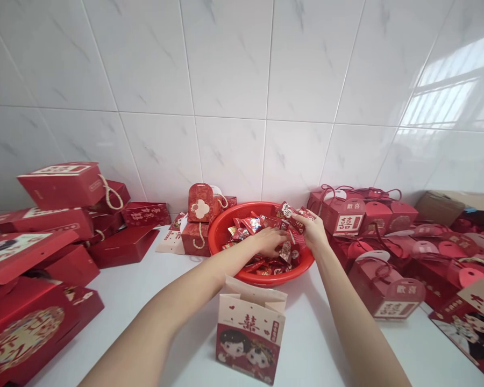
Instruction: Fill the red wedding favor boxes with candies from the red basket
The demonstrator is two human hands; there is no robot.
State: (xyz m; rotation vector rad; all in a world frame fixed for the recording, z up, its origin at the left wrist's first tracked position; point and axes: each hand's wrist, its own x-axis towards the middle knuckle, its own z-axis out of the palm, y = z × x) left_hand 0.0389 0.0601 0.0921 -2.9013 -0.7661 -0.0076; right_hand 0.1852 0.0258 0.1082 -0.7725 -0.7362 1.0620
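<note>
A round red plastic basket full of small wrapped candies stands near the wall. Inside it, my left hand lies over the candies with its fingers partly buried; whether it grips any is hidden. At the basket's right rim, my right hand is closed on red candy packets, which stick out past its fingers. Between my forearms a cream and red paper gift bag stands upright with its top open. Two cartoon figures are printed on its front.
Red gift boxes, some with rope handles, are piled on the left. Handled red boxes crowd the right side, with a brown cardboard box behind. Small boxes stand against the tiled wall.
</note>
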